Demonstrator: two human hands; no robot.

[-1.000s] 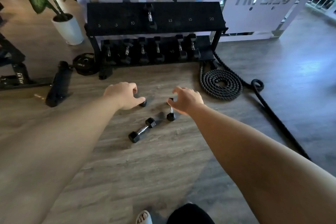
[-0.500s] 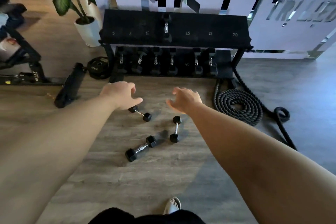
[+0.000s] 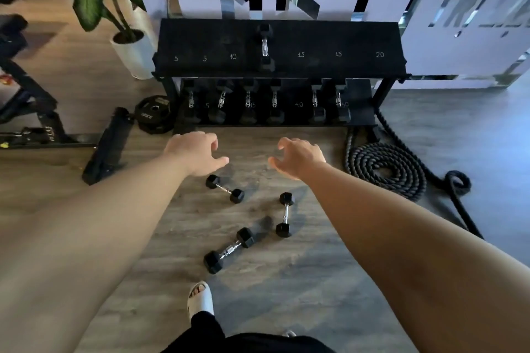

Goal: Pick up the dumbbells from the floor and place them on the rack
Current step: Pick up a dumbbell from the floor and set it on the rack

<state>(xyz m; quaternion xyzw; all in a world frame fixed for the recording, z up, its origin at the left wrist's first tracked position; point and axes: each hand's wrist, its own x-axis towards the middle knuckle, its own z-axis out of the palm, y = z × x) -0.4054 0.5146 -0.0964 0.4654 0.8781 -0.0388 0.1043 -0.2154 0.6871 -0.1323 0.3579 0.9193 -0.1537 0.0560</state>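
Three small black hex dumbbells lie on the wooden floor: one [image 3: 225, 189] just below my left hand, one [image 3: 285, 214] lying near-upright in the frame below my right hand, and one [image 3: 229, 250] nearest my feet. My left hand [image 3: 195, 153] and my right hand [image 3: 298, 156] hover above the floor with fingers apart, holding nothing. Ahead stands the black two-tier rack [image 3: 329, 46]. One dumbbell [image 3: 264, 47] rests on its top shelf. Several more line the lower shelf [image 3: 275, 102].
A coiled black battle rope [image 3: 384, 169] lies right of the rack. At the left are a potted plant [image 3: 129, 46], a weight plate [image 3: 153, 117], a black roller [image 3: 107, 146] and a bench frame [image 3: 34, 112]. My sandalled foot [image 3: 200, 298] is near the bottom.
The view has pulled back and tilted, so the dumbbells now appear lower and clear of my hands. Both hands stay spread and hold nothing. A foot has come into view.
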